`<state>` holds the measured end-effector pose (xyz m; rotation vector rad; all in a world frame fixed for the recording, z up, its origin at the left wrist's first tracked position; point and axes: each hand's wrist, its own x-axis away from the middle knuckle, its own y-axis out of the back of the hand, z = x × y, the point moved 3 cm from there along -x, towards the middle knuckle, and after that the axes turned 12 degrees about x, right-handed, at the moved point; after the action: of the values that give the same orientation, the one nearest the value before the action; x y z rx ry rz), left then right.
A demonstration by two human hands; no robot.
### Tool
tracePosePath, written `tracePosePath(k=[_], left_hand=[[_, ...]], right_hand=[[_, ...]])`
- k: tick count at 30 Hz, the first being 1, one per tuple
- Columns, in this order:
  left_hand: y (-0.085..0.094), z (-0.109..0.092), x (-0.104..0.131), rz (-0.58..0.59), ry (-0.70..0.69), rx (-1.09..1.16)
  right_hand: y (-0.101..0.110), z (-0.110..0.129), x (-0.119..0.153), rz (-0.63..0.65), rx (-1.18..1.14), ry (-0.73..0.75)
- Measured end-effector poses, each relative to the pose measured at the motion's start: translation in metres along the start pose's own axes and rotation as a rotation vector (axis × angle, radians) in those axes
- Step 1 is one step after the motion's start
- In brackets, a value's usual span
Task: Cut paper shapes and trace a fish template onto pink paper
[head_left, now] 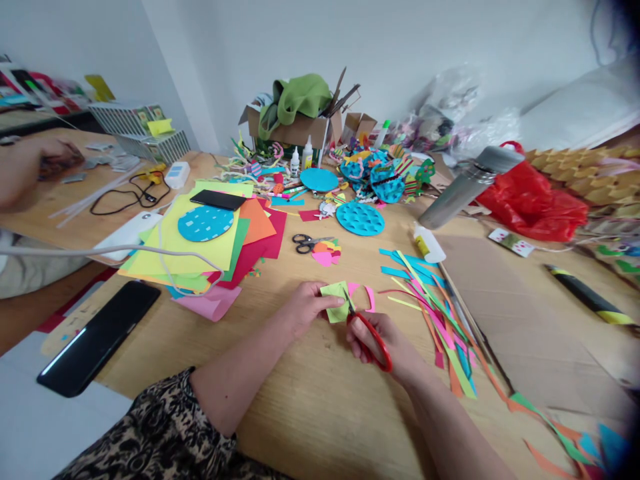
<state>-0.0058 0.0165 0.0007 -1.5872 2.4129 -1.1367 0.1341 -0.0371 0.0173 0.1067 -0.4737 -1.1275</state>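
Note:
My left hand (309, 308) pinches a small piece of light green paper (331, 313) by its left side. Red-handled scissors (376, 343) are in my right hand (373, 333), with their blades at the top right part of the green paper. Just behind the paper lie pink paper offcuts (370, 298). Farther back sit small cut pieces in pink and orange (327, 253), beside a second, black-handled pair of scissors (304, 243). To the right of my right hand is a loose heap of coloured paper strips (453, 327).
Coloured paper sheets (200, 257) are stacked at left, near a black phone (100, 337). Blue discs (360, 219), glue bottles (429, 243) and a steel flask (465, 187) stand behind. Cardboard (520, 320) lies right. Another person's hand (55, 157) is at far left.

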Motion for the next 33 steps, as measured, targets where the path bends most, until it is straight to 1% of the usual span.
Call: tracePosePath(k=[12, 19, 30, 33], left_hand=[[0.0016, 0.0002, -0.0004, 0.023, -0.014, -0.037], [0.0011, -0.0005, -0.0003, 0.022, -0.013, -0.040], [0.0022, 0.0000, -0.0013, 0.006, -0.009, -0.030], [0.0018, 0.0008, -0.0014, 0.024, -0.003, -0.023]], right_hand=[[-0.0003, 0.0055, 0.0009, 0.020, -0.025, 0.008], [0.0001, 0.0028, 0.0006, 0.025, 0.000, 0.031], [0.0013, 0.0016, 0.0003, 0.019, 0.027, 0.020], [0.0011, 0.0002, -0.0002, 0.013, 0.020, 0.018]])
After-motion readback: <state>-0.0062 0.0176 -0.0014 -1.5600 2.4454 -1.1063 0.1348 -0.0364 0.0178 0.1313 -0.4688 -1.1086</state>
